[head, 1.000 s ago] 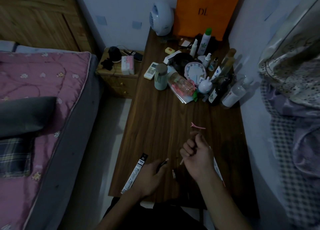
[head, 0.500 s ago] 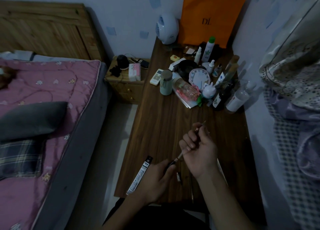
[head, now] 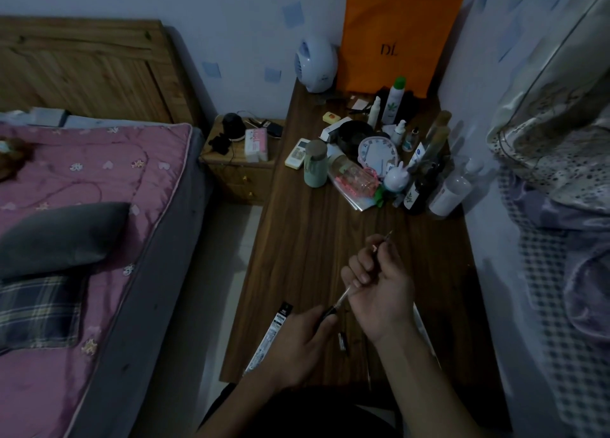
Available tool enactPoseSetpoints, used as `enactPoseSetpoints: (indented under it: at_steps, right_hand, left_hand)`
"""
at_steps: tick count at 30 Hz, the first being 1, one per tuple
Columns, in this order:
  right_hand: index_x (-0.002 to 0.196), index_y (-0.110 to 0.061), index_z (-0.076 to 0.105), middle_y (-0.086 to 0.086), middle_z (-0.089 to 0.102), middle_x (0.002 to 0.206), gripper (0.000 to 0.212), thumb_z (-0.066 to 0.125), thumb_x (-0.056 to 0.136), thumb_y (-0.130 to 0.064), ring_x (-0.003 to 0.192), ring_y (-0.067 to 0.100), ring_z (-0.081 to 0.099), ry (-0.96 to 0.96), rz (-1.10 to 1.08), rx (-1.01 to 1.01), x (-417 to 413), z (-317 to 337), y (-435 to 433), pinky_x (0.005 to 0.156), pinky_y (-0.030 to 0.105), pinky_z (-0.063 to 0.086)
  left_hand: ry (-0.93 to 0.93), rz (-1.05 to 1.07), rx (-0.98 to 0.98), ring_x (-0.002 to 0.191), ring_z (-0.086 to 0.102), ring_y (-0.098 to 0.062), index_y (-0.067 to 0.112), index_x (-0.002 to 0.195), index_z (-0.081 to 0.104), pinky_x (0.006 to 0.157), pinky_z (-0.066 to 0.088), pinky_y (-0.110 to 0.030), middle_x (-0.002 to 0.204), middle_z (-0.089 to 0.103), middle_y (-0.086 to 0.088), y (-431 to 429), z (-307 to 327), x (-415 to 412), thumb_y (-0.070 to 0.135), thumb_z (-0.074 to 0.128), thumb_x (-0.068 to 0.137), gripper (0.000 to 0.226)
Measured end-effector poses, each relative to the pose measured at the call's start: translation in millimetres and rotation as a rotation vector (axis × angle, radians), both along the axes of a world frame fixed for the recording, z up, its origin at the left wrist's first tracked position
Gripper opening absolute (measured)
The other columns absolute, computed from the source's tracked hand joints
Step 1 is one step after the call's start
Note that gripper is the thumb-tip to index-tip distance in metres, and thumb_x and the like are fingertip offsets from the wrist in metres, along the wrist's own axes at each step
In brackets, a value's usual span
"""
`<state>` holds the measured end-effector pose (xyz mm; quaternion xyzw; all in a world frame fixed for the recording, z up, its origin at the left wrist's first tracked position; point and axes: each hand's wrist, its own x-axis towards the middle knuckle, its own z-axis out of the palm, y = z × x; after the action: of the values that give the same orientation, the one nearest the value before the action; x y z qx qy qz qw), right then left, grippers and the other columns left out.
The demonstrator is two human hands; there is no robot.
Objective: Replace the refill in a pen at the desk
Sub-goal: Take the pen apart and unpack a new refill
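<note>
My right hand [head: 379, 285] grips a thin refill [head: 345, 295] in its curled fingers; the refill's tip [head: 389, 234] pokes out past the fingers. The refill's lower end meets a dark pen barrel [head: 328, 312] that my left hand [head: 297, 345] pinches between thumb and fingers. Both hands hover over the near part of the brown wooden desk [head: 307, 249]. A small dark pen part [head: 342, 341] lies on the desk between my hands. A refill package [head: 269, 337] lies by the desk's left edge, partly under my left hand.
Bottles, a clock [head: 378, 152], a green cup [head: 315, 168] and other clutter fill the desk's far half, with an orange bag [head: 396, 38] and a white fan [head: 315, 64] against the wall. A bed [head: 82, 206] and nightstand [head: 241, 163] stand at left; bedding hangs at right.
My right hand lifted from the desk and brought the refill's lower end to the barrel held in my left hand. The camera tilted down a little.
</note>
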<state>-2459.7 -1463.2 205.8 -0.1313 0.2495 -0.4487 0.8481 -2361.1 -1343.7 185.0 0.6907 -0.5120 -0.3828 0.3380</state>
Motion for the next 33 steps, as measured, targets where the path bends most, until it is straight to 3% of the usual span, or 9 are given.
enactPoseSetpoints:
  at_steps: [3,16,19,23,27,29,33]
  right_hand:
    - [0.090,-0.013,0.064,0.000,0.043,0.062,0.018,0.051,0.094,-0.025,0.048,0.010,0.038,-0.005,-0.002,-0.020,-0.3,0.6,0.6,0.046,0.024,0.037]
    - [0.091,-0.013,0.064,0.003,0.046,0.064,0.017,0.050,0.095,-0.020,0.051,0.013,0.041,0.081,0.037,-0.161,5.2,7.9,7.9,0.050,0.026,0.038]
    - [0.088,-0.016,0.066,0.004,0.051,0.066,0.014,0.056,0.091,-0.024,0.056,0.015,0.047,0.185,0.085,-0.202,5.0,4.0,10.9,0.055,0.029,0.042]
    - [0.089,-0.017,0.066,0.007,0.058,0.072,0.019,0.050,0.096,-0.023,0.067,0.021,0.057,0.421,0.164,-0.304,2.1,-7.3,20.3,0.068,0.036,0.049]
    - [0.090,-0.015,0.068,0.009,0.070,0.080,0.023,0.048,0.101,-0.013,0.081,0.021,0.067,0.666,0.186,-0.430,-2.0,-14.8,27.8,0.078,0.036,0.050]
    - [0.090,-0.012,0.070,0.010,0.072,0.083,0.021,0.051,0.100,-0.008,0.084,0.021,0.068,0.690,0.206,-0.418,-3.7,-16.0,30.4,0.077,0.032,0.052]
    - [0.084,-0.018,0.075,0.006,0.073,0.082,0.024,0.058,0.096,-0.006,0.084,0.018,0.069,0.761,0.249,-0.423,-6.0,-20.2,34.1,0.078,0.031,0.056]
  left_hand:
    - [0.012,0.022,-0.005,0.054,0.048,0.001,0.033,0.067,0.046,0.055,0.032,-0.013,0.056,0.046,0.013,-0.6,2.8,0.2,0.022,0.048,0.101,0.036]
    - [0.106,0.028,-0.028,0.056,0.048,0.001,0.025,0.071,0.052,0.057,0.034,-0.014,0.060,0.049,0.012,0.0,10.1,1.9,0.020,0.046,0.102,0.032]
    - [0.116,0.052,-0.025,0.057,0.048,0.002,0.019,0.076,0.056,0.057,0.034,-0.016,0.061,0.051,0.014,0.0,10.0,2.3,0.020,0.045,0.102,0.028]
    - [0.139,0.086,-0.031,0.057,0.050,0.006,0.026,0.077,0.057,0.057,0.034,-0.013,0.060,0.057,0.024,-0.6,12.5,3.2,0.018,0.045,0.102,0.028]
    - [0.131,0.133,0.006,0.056,0.049,0.003,0.021,0.077,0.059,0.059,0.036,-0.021,0.060,0.053,0.014,1.8,8.6,6.8,0.022,0.047,0.101,0.027]
    - [0.118,0.131,0.022,0.056,0.047,0.001,0.016,0.079,0.061,0.059,0.037,-0.024,0.062,0.052,0.012,2.7,5.6,7.8,0.024,0.047,0.101,0.027]
    - [0.093,0.126,0.020,0.057,0.050,0.004,0.018,0.085,0.064,0.056,0.034,-0.014,0.060,0.055,0.019,3.4,1.5,6.8,0.023,0.047,0.101,0.024]
